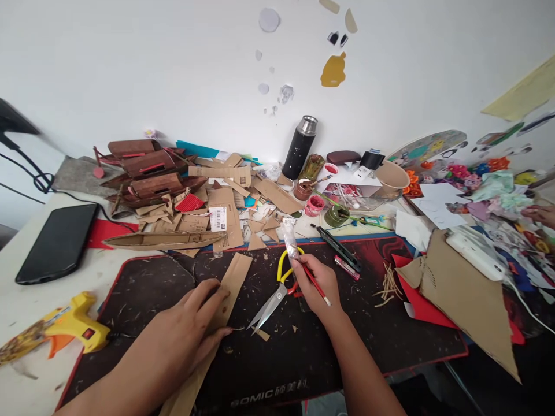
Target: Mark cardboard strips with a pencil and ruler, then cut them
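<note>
My left hand [173, 332] grips a long, narrow cardboard strip [237, 270], fingers on top and thumb at its right edge. The strip slants toward me over the dark mat. My right hand [318, 286] is closed around a slim red pencil [315, 282], whose pale tip points toward me. Just past those fingertips is a crumpled silver tube [289, 236]; whether the hand also grips it I cannot tell. Scissors [274, 301] with one yellow and one red handle lie partly spread beside the right hand, which partly covers the red handle.
A yellow glue gun [80, 323] and a black phone [58, 242] lie left. Brown model boats [151, 164] and cardboard scraps fill the back. A black thermos [300, 147], paint jars [314, 205] and a black cutter [338, 248] are near. Another person's hand [540, 215] shows far right.
</note>
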`<state>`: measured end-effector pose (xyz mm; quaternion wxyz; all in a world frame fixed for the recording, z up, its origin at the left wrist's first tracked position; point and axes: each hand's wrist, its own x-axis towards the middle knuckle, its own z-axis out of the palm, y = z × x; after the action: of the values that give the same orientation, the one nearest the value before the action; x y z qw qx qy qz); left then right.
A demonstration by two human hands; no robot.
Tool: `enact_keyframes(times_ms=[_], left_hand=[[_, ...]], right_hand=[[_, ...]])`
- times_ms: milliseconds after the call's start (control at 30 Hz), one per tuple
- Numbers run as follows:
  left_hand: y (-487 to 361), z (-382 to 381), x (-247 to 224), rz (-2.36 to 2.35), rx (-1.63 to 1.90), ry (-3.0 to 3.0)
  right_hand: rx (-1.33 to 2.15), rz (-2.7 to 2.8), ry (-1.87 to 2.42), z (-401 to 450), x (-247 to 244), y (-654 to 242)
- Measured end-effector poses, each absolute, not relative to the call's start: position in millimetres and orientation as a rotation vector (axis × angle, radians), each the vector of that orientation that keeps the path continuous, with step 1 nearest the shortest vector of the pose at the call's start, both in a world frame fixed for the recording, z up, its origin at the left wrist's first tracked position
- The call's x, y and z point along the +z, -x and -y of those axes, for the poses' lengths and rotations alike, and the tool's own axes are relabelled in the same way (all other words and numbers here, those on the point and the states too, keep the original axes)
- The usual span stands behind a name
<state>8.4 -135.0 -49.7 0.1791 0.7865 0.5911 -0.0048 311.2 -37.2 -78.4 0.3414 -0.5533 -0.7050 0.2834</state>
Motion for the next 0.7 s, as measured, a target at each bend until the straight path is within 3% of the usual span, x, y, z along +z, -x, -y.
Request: enact_keyframes(times_ms=[700], left_hand=[[-50,119,-23,-1.501,-0.135,-2.327]], right_hand=[[0.732,1.818,1.417,37,-77,-310]])
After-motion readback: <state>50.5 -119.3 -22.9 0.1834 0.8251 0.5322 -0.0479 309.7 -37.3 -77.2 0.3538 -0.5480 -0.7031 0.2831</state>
